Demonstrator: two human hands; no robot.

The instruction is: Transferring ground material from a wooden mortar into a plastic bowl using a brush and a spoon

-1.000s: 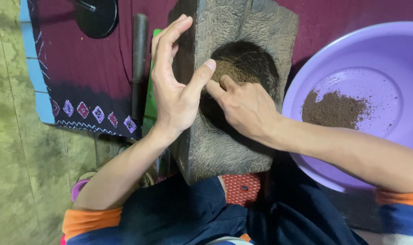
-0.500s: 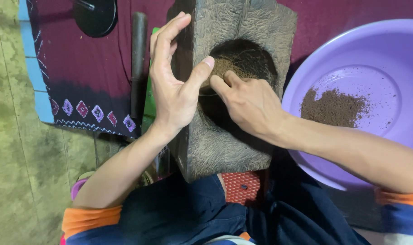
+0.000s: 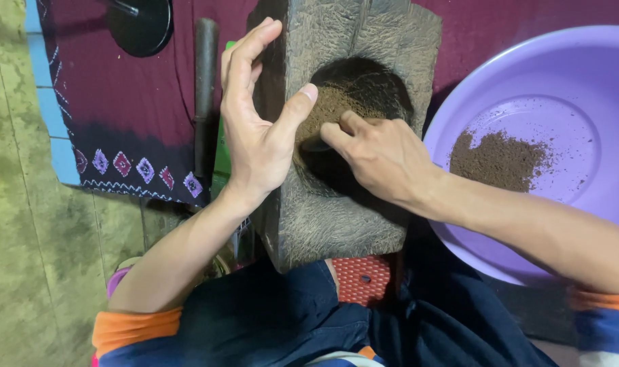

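Note:
A dark carved wooden mortar block (image 3: 343,204) stands in front of me, and its round hollow holds brown powder (image 3: 337,102). My left hand (image 3: 255,129) is open and upright against the block's left side, with its thumb tip on the hollow's rim. My right hand (image 3: 381,160) reaches in from the right. Its fingers are bent down into the powder at the near edge of the hollow, and their tips are hidden. A purple plastic basin (image 3: 581,88) at the right holds a small heap of the same brown powder (image 3: 500,160).
A dark pestle-like stick (image 3: 204,88) lies left of the block on a maroon patterned cloth (image 3: 119,129). A black round lid (image 3: 139,24) sits at the top left. An olive mat (image 3: 24,258) covers the floor on the left. My knees in dark trousers (image 3: 289,319) are below the block.
My right hand's fingers have shifted slightly inside the hollow. My left hand stays open against the block's rim.

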